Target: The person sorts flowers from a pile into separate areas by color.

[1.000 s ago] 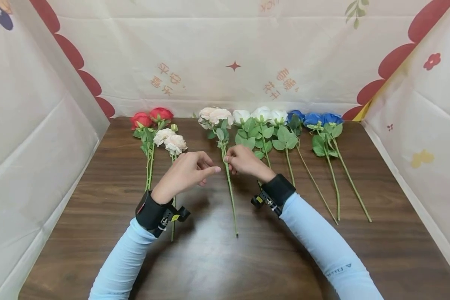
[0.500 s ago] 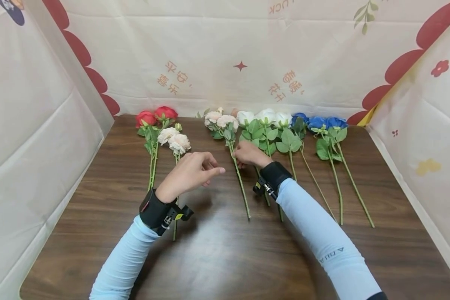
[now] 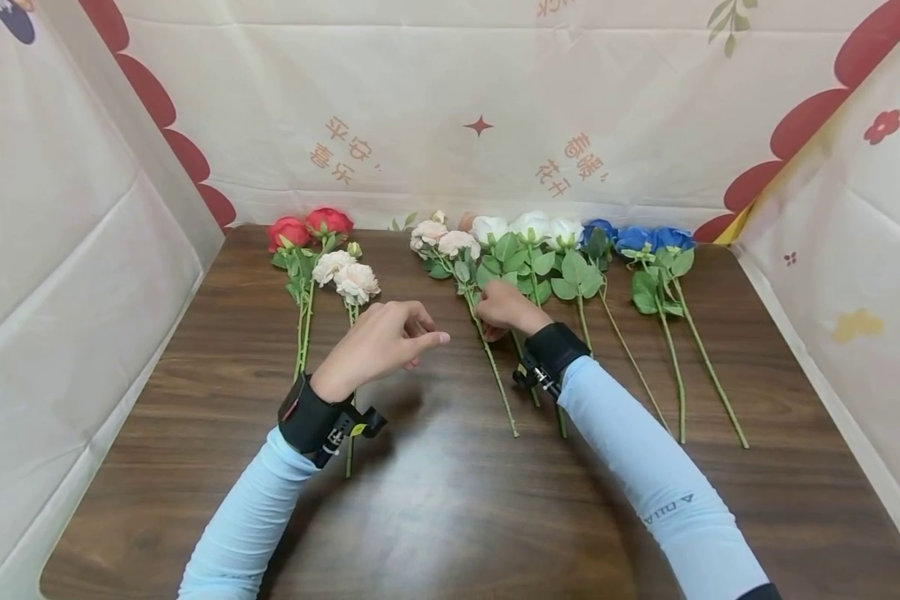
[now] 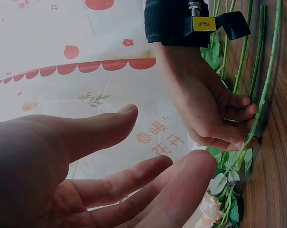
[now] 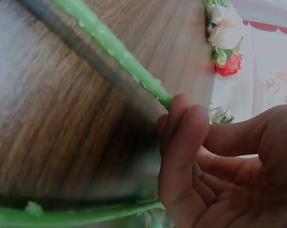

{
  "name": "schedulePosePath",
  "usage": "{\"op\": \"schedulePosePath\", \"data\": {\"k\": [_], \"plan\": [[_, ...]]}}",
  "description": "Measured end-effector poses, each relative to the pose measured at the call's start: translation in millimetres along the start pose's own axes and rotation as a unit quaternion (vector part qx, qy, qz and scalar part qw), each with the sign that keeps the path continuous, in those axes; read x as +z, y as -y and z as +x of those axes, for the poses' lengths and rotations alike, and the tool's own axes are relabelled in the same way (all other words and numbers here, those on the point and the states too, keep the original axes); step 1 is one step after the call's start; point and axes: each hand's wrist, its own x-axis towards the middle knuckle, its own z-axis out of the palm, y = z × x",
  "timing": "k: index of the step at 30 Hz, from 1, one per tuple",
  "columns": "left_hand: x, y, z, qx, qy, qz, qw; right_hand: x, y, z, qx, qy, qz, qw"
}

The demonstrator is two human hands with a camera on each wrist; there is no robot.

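Note:
My right hand (image 3: 512, 310) pinches the upper stem of an artificial pale pink flower (image 3: 457, 243). In the right wrist view, the green stem (image 5: 115, 51) runs into the fingertips, where its far end is hidden. The pink heads lie by the back edge of the table, just left of the white roses (image 3: 531, 225). My left hand (image 3: 378, 346) hovers over the table with nothing in it, thumb and fingers apart in the left wrist view. It partly covers the stem of another cream-pink flower (image 3: 356, 283) at its left.
Two red roses (image 3: 328, 221) lie at the back left. Several blue roses (image 3: 673, 240) are at the right, their stems pointing forward. A printed cloth (image 3: 420, 100) encloses the wooden table (image 3: 450, 517) at the back and sides.
My right hand has moved slightly right with the pink flower, bringing its head beside the white roses and swinging its stem end right. The left hand stays nearly still.

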Motion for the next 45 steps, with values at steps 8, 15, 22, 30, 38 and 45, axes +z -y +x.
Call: {"op": "schedulePosePath", "data": {"k": [8, 15, 22, 30, 38, 45], "plan": [[0.0, -0.1, 0.3, 0.006, -0.001, -0.009, 0.9999, -3, -1, -6, 0.003, 0.004, -0.014, 1.000], [0.0, -2.2, -1.5, 0.005, 0.001, -0.010, 0.9999, -5, -1, -13, 0.003, -0.004, -0.036, 0.999], [-2.1, -1.0, -2.0, -0.002, 0.002, -0.021, 0.9998, -8, 0, -33, 0.001, -0.044, -0.043, 0.998], [-0.5, -0.1, 0.1, -0.003, 0.002, -0.013, 0.9999, -9, 10, -77, -0.023, -0.058, 0.022, 0.998], [-1.5, 0.9, 0.7, -0.011, 0.000, -0.013, 0.9999, -8, 17, -104, -0.050, -0.071, 0.004, 0.996], [-12.8, 10.4, 4.4, -0.038, -0.045, 0.017, 0.9981, -7, 15, -107, -0.061, -0.067, 0.009, 0.996]]}}
